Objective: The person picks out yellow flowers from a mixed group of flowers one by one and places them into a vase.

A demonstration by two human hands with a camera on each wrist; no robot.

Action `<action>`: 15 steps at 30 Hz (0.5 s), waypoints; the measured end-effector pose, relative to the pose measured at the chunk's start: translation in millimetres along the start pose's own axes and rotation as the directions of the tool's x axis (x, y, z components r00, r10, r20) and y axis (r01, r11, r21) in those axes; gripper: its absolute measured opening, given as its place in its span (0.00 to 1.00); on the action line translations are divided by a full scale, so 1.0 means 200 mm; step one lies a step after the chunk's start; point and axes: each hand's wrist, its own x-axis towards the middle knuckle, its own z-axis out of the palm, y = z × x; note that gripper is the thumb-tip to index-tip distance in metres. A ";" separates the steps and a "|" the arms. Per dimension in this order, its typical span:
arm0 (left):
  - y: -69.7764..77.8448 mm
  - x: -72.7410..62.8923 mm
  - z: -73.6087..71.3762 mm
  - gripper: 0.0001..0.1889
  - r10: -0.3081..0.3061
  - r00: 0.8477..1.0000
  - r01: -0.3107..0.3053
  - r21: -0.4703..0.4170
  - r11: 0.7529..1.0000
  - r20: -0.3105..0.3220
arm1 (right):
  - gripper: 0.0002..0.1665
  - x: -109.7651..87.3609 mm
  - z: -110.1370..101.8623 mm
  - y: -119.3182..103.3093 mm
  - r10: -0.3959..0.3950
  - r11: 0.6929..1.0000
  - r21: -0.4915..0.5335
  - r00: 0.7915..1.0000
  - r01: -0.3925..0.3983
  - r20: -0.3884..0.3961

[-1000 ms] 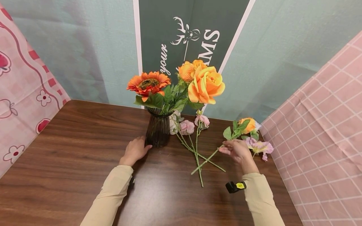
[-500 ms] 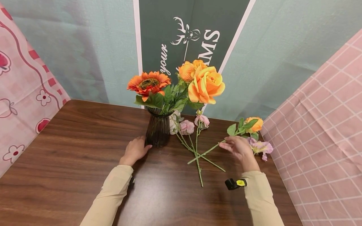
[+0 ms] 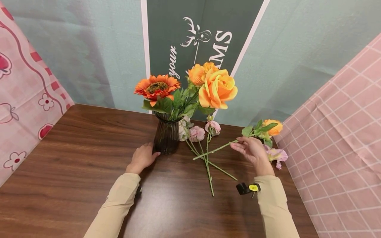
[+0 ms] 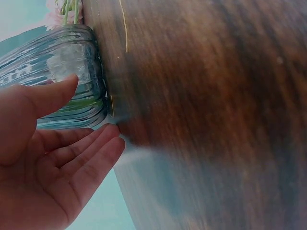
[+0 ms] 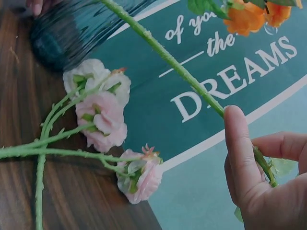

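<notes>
In the head view my right hand (image 3: 253, 151) pinches the green stem of an orange rose (image 3: 273, 128), whose bloom points to the right. The bare end of this stem passes over the stems of the pink flowers (image 3: 197, 134). In the right wrist view, thumb and fingers meet around the stem (image 5: 192, 82). A dark ribbed glass vase (image 3: 166, 138) stands upright with an orange sunflower (image 3: 157, 87) and a large orange-yellow rose (image 3: 218, 89) in it. Beside its base rests my left hand (image 3: 143, 158), fingers fairly straight, thumb along the glass (image 4: 72, 62).
Pink and white flowers with crossed stems lie right of the vase on the brown wooden table (image 3: 89, 172). A lilac flower (image 3: 276, 155) lies past my right hand near the pink gridded cloth (image 3: 336, 138). A green cloth with printing (image 3: 166, 19) hangs behind.
My right hand has lifted the orange rose slightly up and away; its bloom has moved right and its stem end has swung up and left. The left hand and vase have stayed put.
</notes>
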 end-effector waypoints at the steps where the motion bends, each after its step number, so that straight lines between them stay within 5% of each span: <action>1: 0.00 0.00 0.00 0.29 0.000 1.000 0.000 0.002 1.000 0.000 | 0.16 0.00 0.01 0.00 -0.005 1.000 0.006 1.000 0.005 0.004; 15: 0.00 0.00 0.00 0.30 -0.017 1.000 0.017 -0.003 1.000 0.022 | 0.10 -0.01 0.15 -0.06 -0.074 0.990 0.121 0.997 0.072 0.012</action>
